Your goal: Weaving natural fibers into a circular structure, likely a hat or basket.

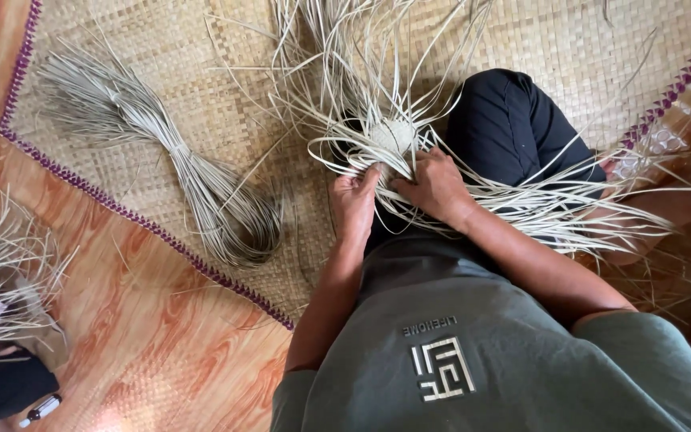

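Observation:
A small round woven piece of pale straw sits in front of me, with long loose strands fanning out from it in all directions. My left hand pinches strands at its near left edge. My right hand presses on strands at its near right edge, fingers curled over them. Both hands touch the weaving and lie close together. My dark-trousered knee rests just right of the piece, with strands draped across my leg.
A tied bundle of pale straw lies looped on the woven mat to the left. The mat's purple stitched edge borders an orange patterned floor. More straw and another person's dark clothing are at far left.

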